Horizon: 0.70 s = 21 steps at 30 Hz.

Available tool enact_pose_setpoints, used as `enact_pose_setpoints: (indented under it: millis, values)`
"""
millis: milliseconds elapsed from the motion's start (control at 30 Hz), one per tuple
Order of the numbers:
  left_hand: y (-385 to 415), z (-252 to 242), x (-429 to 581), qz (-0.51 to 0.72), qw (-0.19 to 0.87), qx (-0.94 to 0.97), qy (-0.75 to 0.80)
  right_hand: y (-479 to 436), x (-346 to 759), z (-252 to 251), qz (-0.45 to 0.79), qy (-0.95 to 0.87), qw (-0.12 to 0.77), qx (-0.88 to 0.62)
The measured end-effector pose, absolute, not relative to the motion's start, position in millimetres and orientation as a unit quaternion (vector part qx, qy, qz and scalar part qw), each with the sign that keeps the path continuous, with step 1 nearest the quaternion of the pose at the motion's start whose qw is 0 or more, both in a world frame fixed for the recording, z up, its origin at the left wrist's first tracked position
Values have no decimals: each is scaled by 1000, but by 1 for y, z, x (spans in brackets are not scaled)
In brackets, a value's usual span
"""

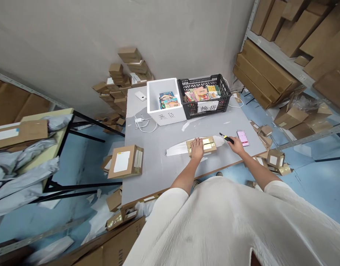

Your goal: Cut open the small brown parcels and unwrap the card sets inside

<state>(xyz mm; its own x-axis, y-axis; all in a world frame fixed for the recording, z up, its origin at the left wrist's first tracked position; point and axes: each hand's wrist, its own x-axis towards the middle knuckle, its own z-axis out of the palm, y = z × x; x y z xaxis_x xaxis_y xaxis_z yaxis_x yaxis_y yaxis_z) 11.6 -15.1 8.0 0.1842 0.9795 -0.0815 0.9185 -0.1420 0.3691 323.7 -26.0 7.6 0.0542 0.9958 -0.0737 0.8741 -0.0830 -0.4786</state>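
My left hand lies flat with its fingers spread on a small brown cardboard package, which rests on a white mailer bag on the grey table. My right hand is closed round a yellow-and-black utility knife, whose tip points left toward the package's right end. A pink item lies just to the right of that hand.
A white foam box and a black crate, both holding books and labelled, stand at the table's far side. A white phone and a charger cable lie beside them. A larger cardboard parcel sits at the table's left edge. Boxes litter the floor.
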Motion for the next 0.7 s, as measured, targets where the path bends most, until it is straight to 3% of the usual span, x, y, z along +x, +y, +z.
enact_pose_setpoints:
  millis: [433, 700]
  values:
    - [-66, 21, -16, 108, 157, 743, 641, 38, 239, 7, 299, -749, 189, -559]
    - [-76, 13, -27, 73, 185, 736, 648, 53, 207, 4, 305, -758, 114, -564]
